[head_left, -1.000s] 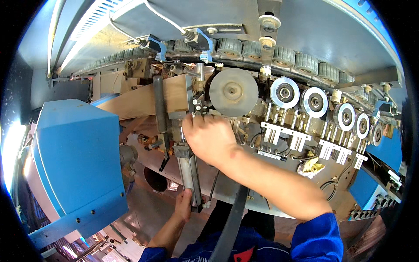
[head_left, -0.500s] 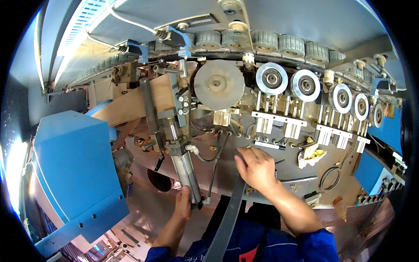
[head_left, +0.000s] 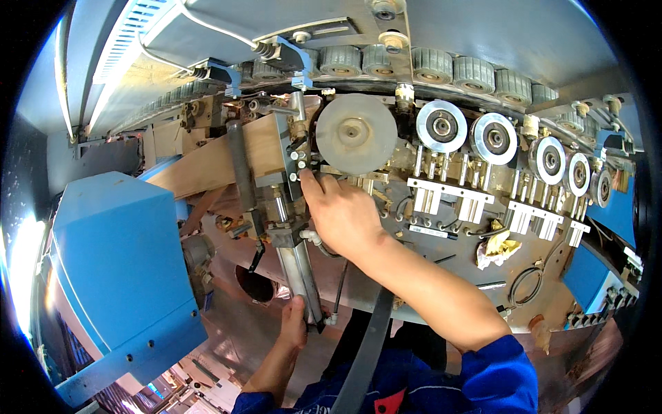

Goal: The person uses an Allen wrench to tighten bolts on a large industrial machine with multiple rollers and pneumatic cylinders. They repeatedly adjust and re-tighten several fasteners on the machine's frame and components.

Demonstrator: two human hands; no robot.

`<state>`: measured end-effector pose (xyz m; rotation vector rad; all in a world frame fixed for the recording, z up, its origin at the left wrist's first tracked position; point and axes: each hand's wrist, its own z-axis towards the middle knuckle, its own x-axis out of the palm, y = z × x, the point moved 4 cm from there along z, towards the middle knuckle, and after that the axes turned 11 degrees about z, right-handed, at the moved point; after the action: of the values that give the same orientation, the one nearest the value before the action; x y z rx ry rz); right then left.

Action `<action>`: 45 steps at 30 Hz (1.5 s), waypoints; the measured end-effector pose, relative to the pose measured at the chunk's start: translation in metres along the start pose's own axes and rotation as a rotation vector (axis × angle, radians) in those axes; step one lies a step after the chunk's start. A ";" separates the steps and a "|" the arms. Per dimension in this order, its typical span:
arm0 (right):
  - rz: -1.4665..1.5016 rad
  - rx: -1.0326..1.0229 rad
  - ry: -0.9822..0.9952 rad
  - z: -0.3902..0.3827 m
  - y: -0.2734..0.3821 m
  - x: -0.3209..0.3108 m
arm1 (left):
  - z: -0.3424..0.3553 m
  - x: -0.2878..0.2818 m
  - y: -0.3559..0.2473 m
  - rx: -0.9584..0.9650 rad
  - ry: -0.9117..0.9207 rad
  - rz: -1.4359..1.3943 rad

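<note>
My left hand (head_left: 294,323) is wrapped round the lower end of a silver pneumatic cylinder (head_left: 294,265), which stands slightly tilted. Over the upper part of this assembly reaches my right hand (head_left: 345,217), its fingers bent and their tips close beside several hex bolts (head_left: 301,165) on a metal bracket. What those fingers grip is hidden beneath the hand. A white elbow fitting (head_left: 312,237) with a black hose sits partly under my right palm. Just right of the bolts is a large grey disc wheel (head_left: 354,134).
Several silver-rimmed rollers (head_left: 441,126) on white-metal blocks line the right. A blue housing (head_left: 117,262) stands at the left. A crumpled yellow-white cloth (head_left: 498,248), a pen-like marker (head_left: 431,231) and a coiled cable (head_left: 527,284) lie on the machine plate. A grey strap (head_left: 365,352) hangs before me.
My right hand has moved left and away from me, from over the plate to the bolts. The left hand keeps its hold on the cylinder. The view has shifted slightly.
</note>
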<state>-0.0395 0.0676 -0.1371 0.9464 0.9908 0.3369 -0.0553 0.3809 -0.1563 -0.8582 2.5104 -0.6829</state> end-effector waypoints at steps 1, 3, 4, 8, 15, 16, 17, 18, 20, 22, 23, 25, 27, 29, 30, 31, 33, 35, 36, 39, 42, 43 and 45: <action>-0.018 0.017 0.034 0.005 -0.001 0.001 | -0.001 0.001 -0.002 -0.006 -0.013 0.001; -0.057 0.051 0.099 0.016 -0.001 0.002 | -0.001 0.002 -0.004 -0.003 -0.023 0.008; -0.041 0.066 0.088 0.020 -0.005 0.009 | -0.001 0.002 -0.004 0.006 -0.021 0.014; -0.060 0.079 0.132 0.030 -0.006 0.022 | -0.002 0.004 -0.008 0.018 -0.014 0.015; -0.091 0.157 0.099 0.024 0.006 0.033 | -0.002 0.003 -0.006 0.002 -0.011 -0.002; -0.098 0.160 0.105 0.024 0.006 0.033 | -0.001 0.001 -0.002 -0.003 -0.001 -0.007; -0.103 0.147 0.104 0.023 0.008 0.032 | 0.000 0.000 0.001 -0.009 0.007 -0.012; -0.108 0.134 0.102 0.021 0.009 0.032 | 0.001 -0.001 0.003 -0.015 0.009 -0.005; -0.098 0.094 0.090 0.021 0.010 0.028 | 0.001 -0.002 0.001 -0.026 0.014 0.008; -0.069 0.040 0.070 0.021 0.013 0.022 | -0.003 0.003 -0.007 -0.020 -0.026 0.022; -0.063 0.028 0.054 0.022 0.011 0.022 | -0.004 0.005 -0.012 -0.018 -0.043 0.031; -0.051 0.003 0.023 0.025 0.007 0.023 | -0.003 0.004 -0.012 -0.015 -0.025 0.050; -0.040 0.032 0.079 0.027 0.006 0.024 | -0.003 0.004 -0.012 -0.017 -0.022 0.059; -0.046 0.030 0.087 0.028 0.006 0.025 | -0.003 0.005 -0.013 -0.020 -0.032 0.063; -0.057 0.014 0.068 0.028 0.005 0.026 | -0.002 0.005 -0.011 -0.015 -0.017 0.066; -0.069 -0.002 0.048 0.028 0.004 0.027 | 0.000 0.002 -0.008 -0.010 -0.001 0.070; -0.064 0.001 0.029 0.026 0.003 0.028 | -0.001 0.001 -0.005 -0.019 0.006 0.063; -0.048 0.002 0.004 0.023 0.004 0.026 | -0.002 0.002 -0.004 -0.046 -0.010 0.043; -0.034 0.002 -0.012 0.022 0.005 0.024 | -0.002 0.002 -0.004 -0.043 -0.009 0.046; 0.026 0.022 -0.042 0.011 0.006 0.015 | -0.002 0.001 -0.004 -0.045 -0.012 0.050; 0.149 0.031 -0.070 -0.018 0.004 -0.011 | -0.003 0.001 -0.002 -0.049 -0.021 0.049; 0.198 0.034 -0.078 -0.032 0.002 -0.025 | -0.003 -0.001 -0.004 -0.051 -0.021 0.052; 0.468 0.074 -0.142 -0.063 -0.002 -0.065 | -0.005 0.005 -0.008 -0.051 -0.014 0.063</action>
<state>-0.1266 0.0580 -0.1153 1.2516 0.6476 0.6171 -0.0582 0.3734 -0.1490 -0.7944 2.5409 -0.5920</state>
